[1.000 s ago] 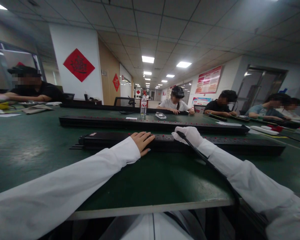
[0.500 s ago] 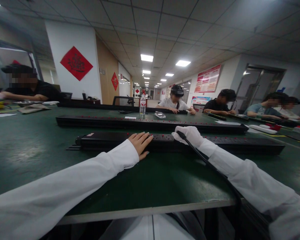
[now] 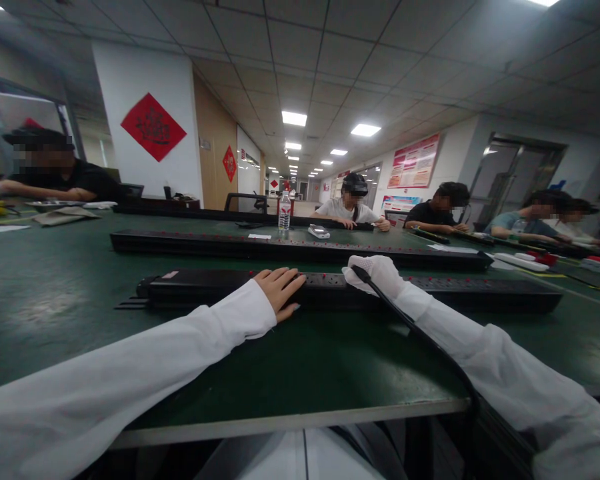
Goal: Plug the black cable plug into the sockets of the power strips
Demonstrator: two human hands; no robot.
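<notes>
A long black power strip (image 3: 460,288) with red parts along its top lies across the table in front of me. My left hand (image 3: 279,293), bare, rests on its left half with the fingers stretched out and the thumb at the near side. A white glove covers my right hand (image 3: 376,275). Its fingers are closed around the plug end of a black power cord (image 3: 405,320), held right at the strip's top near the middle. Whether the plug sits in a socket is hidden by the glove. The cord runs along my right forearm and down past the table edge.
Behind lies a second black strip (image 3: 205,245), and a third (image 3: 180,213) farther off. A water bottle (image 3: 284,212) and a small white device (image 3: 319,231) stand between them. Several people sit around the green table (image 3: 280,373); one person (image 3: 353,203) is opposite me.
The near power strip has slid a little to the left under my hands. Both hands keep nearly the same pose, the right one still on the plug.
</notes>
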